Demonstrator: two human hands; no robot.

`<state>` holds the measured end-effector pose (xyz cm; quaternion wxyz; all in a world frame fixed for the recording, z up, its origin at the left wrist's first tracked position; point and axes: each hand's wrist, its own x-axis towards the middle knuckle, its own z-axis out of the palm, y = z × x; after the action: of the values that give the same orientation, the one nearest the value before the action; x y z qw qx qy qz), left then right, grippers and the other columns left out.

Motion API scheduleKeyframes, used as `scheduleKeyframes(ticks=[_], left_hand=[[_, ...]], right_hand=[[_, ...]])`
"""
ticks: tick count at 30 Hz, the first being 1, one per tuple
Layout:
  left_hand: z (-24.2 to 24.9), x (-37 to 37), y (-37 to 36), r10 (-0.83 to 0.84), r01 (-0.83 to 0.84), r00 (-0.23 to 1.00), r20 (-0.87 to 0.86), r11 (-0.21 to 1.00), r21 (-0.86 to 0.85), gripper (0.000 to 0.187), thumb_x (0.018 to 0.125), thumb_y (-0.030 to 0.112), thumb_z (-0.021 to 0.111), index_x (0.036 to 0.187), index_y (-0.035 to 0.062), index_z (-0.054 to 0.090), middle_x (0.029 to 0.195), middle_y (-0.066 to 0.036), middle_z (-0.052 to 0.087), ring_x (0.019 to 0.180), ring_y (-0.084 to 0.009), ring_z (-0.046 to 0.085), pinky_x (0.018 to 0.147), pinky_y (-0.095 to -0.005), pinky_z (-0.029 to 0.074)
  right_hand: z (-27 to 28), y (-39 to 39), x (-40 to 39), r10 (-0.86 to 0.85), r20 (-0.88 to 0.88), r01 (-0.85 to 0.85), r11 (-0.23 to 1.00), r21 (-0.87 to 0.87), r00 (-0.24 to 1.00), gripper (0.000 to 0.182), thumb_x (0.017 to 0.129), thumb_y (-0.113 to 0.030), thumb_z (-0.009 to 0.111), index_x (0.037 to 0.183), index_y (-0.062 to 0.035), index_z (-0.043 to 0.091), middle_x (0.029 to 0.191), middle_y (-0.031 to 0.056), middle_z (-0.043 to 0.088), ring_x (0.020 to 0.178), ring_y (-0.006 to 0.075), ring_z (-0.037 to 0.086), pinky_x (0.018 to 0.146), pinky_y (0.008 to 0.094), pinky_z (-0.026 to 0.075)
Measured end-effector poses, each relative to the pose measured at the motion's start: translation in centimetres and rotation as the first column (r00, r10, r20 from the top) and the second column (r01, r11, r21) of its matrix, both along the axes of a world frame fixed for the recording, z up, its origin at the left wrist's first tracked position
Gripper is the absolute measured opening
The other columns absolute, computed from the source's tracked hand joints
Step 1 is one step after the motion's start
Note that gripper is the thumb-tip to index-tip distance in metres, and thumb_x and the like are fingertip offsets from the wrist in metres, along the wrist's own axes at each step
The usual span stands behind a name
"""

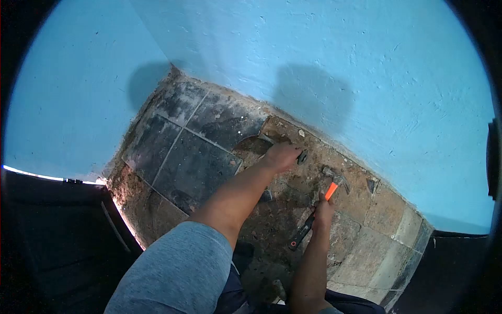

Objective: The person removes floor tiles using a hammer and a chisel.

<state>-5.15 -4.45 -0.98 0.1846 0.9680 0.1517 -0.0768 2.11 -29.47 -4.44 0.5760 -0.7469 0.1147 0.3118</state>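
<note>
Right hand (323, 213) wraps hammer (331, 191). Left hand (283, 156) curls closed on dark object (302, 157), type unclear, above broken floor (358, 199).

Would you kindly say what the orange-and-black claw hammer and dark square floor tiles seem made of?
Hammer: head likely metal, by its grey sheen; handle perhaps plastic or rubber, smooth, two-coloured. Tiles: probably ceramic or stone, dull, with straight pale joints.

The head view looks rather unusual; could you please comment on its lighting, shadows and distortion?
In the head view, dark rounded edges frame the picture, suggesting a wide lens; soft shadows fall on the blue wall; a bright strip glares at left; the hammer looks fairly clear, while the dark lower-left area shows little detail.
</note>
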Motion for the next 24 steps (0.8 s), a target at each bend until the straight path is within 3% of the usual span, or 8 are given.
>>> scheduleKeyframes(ticks=[2,8,11,17,18,20,23,24], left_hand=[[0.5,-0.2,0.3,0.025,-0.025,0.999,0.045,1.000,0.002,0.047,0.089,0.012,0.067,0.134,0.0051,0.055,0.120,-0.015,0.064,0.111,-0.0351,0.063,0.095,-0.0488,0.053],[0.3,0.2,0.3,0.118,-0.130,0.975,0.190,0.990,0.050,0.024,0.088,0.011,0.060,0.111,0.0074,0.066,0.100,-0.014,0.069,0.100,-0.0331,0.068,0.087,-0.0488,0.054],[1.8,0.5,0.3,0.136,-0.137,0.989,0.059,0.991,-0.001,0.020,0.088,0.010,0.059,0.106,0.0076,0.067,0.098,-0.015,0.070,0.099,-0.0345,0.067,0.087,-0.0500,0.053],[-1.8,1.3,0.5,0.192,-0.207,0.956,0.223,0.977,0.046,0.018,0.090,0.010,0.056,0.104,0.0082,0.068,0.098,-0.016,0.070,0.098,-0.0349,0.068,0.086,-0.0504,0.054],[-1.9,1.4,0.5,0.194,-0.210,0.954,0.230,0.977,0.048,0.018,0.091,0.010,0.056,0.104,0.0080,0.068,0.098,-0.016,0.070,0.098,-0.0348,0.068,0.086,-0.0503,0.054],[-2.0,1.3,0.5,0.201,-0.220,0.949,0.244,0.974,0.052,0.018,0.091,0.010,0.057,0.104,0.0074,0.068,0.098,-0.016,0.070,0.099,-0.0346,0.068,0.086,-0.0500,0.054],[-0.8,1.3,0.8,0.129,-0.130,0.986,0.103,0.992,-0.002,0.020,0.091,0.012,0.057,0.108,0.0078,0.067,0.101,-0.017,0.070,0.101,-0.0344,0.067,0.085,-0.0492,0.054],[-0.5,1.7,0.7,0.128,-0.128,0.991,0.039,0.992,-0.013,0.029,0.090,0.012,0.059,0.118,0.0071,0.062,0.111,-0.018,0.067,0.106,-0.0348,0.066,0.089,-0.0487,0.054]], right_hand=[[-0.3,-0.3,0.4,0.016,-0.006,-0.016,1.000,0.004,1.000,0.024,0.098,-0.027,0.064,0.106,-0.0058,0.056,0.070,0.0001,0.050,0.057,0.0140,0.051,0.053,0.0305,0.043],[3.9,-0.9,1.4,-0.092,0.102,0.098,0.993,-0.063,0.991,0.025,0.101,-0.029,0.059,0.096,-0.0046,0.058,0.069,0.0007,0.049,0.053,0.0132,0.047,0.051,0.0290,0.043],[7.2,-2.2,3.4,-0.249,0.284,0.206,0.963,0.173,0.926,0.029,0.102,-0.032,0.059,0.105,-0.0034,0.057,0.069,0.0021,0.050,0.057,0.0130,0.051,0.053,0.0321,0.044],[11.8,-1.1,5.1,-0.575,0.512,0.375,0.813,0.446,0.638,0.032,0.107,-0.034,0.049,0.111,-0.0030,0.053,0.073,0.0004,0.044,0.063,0.0138,0.048,0.059,0.0321,0.047],[10.5,-0.1,3.8,-0.544,0.602,0.412,0.838,0.357,0.585,0.033,0.107,-0.035,0.049,0.111,-0.0027,0.052,0.074,0.0013,0.047,0.064,0.0139,0.049,0.060,0.0322,0.046],[5.5,2.1,-0.7,-0.274,0.673,0.194,0.962,0.194,0.687,0.032,0.105,-0.034,0.051,0.111,-0.0030,0.052,0.074,0.0016,0.049,0.064,0.0146,0.051,0.058,0.0323,0.045],[3.9,5.4,-5.2,0.255,0.232,-0.239,0.966,-0.096,0.939,0.026,0.104,-0.031,0.054,0.102,-0.0051,0.056,0.069,0.0016,0.050,0.058,0.0146,0.053,0.053,0.0317,0.043],[4.8,5.3,-5.1,0.200,0.130,-0.196,0.980,-0.042,0.971,0.024,0.104,-0.030,0.053,0.100,-0.0063,0.054,0.068,0.0015,0.050,0.057,0.0146,0.052,0.053,0.0320,0.044]])
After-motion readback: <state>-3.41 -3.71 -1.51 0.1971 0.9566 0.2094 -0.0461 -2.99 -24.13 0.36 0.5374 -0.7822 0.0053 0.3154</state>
